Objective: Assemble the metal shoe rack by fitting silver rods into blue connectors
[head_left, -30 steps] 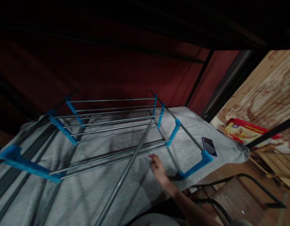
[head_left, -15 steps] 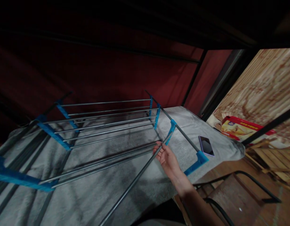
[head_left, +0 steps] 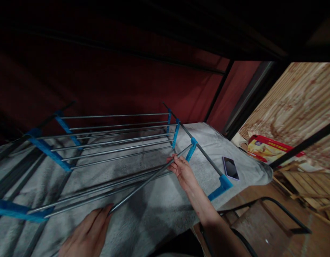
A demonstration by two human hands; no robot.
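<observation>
A grey metal rod point(head_left: 143, 185) runs diagonally across the front of a rack made of metal rods and blue plastic brackets. My right hand point(head_left: 182, 170) pinches it near its far end, palm turned up. That far end meets or overlaps a blue bracket point(head_left: 191, 149) on the right side frame; whether it is seated there I cannot tell. At the lower left, my left hand point(head_left: 87, 232) is closed over the rod's near part, with the fingertips hidden beneath. Several parallel rods point(head_left: 114, 143) span the rack behind, and two lower rods point(head_left: 100, 191) pass behind the held one.
The rack lies on a grey fleecy cover point(head_left: 156, 214). A phone point(head_left: 230, 167) rests to its right. Beyond are a red-and-yellow box point(head_left: 269, 148), a wooden slatted piece point(head_left: 306, 182) and a chair point(head_left: 264, 221). A dark red wall point(head_left: 127, 85) stands behind.
My left hand has come into view at the lower left and taken hold of the rod. The rod's near part has swung up and left; my right hand has shifted slightly left.
</observation>
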